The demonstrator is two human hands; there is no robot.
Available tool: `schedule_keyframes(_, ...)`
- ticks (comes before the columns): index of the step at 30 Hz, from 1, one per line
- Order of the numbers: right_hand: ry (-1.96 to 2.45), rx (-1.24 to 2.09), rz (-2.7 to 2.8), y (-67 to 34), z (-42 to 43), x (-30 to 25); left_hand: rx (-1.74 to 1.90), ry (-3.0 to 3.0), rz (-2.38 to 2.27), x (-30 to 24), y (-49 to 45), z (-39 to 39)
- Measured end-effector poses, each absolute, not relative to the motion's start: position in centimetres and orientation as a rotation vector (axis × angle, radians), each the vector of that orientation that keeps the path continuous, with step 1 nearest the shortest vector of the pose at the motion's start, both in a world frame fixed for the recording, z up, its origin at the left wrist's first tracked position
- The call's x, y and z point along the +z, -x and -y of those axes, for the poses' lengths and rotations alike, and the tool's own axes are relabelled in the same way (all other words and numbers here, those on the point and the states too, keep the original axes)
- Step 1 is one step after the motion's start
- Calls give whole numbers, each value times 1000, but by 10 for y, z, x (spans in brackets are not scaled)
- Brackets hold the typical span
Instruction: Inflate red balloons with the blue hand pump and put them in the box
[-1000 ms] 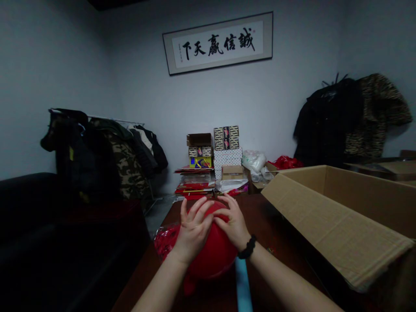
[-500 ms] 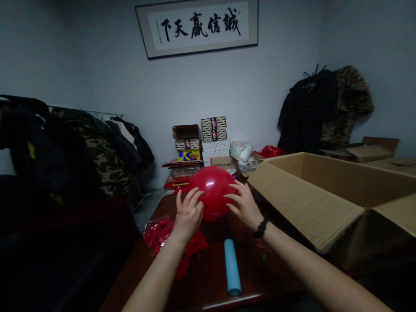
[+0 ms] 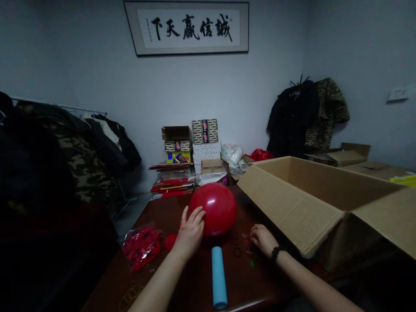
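Note:
A round, inflated red balloon (image 3: 218, 208) is over the dark wooden table, at the middle of the view. My left hand (image 3: 190, 232) holds it from the left, fingers bent against its side; the balloon's neck is hidden. On the right, my right hand (image 3: 264, 239) is down at the tabletop among small coloured rubber bands (image 3: 238, 251). Its fingers are curled together, and whatever they pinch is too small to make out. A light blue cylinder (image 3: 219, 279) lies between my forearms, pointing away from me. Left of my left hand is a clear bag of red balloons (image 3: 143, 248).
A large open cardboard box (image 3: 292, 206) borders the right side of the table (image 3: 195, 277). Stacked patterned boxes (image 3: 207, 151) and red paper goods (image 3: 172, 184) stand beyond the far edge. Clothes hang on a rack (image 3: 71, 151) at left.
My right hand has left the balloon and moved down and right to the rubber bands. My left hand stays on the balloon, which sits lower in view. The camera view has shifted right.

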State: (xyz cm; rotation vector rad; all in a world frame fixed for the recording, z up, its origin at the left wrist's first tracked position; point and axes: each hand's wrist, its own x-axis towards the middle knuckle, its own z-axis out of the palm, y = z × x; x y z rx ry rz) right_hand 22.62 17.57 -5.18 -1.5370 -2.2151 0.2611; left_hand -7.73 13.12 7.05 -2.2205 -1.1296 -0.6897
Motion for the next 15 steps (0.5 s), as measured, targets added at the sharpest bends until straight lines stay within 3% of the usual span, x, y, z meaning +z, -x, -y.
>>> schedule_keyframes(15, 1848, 135, 2287, -211, -193, -76, -703, 2205, 1155, 67, 71, -142)
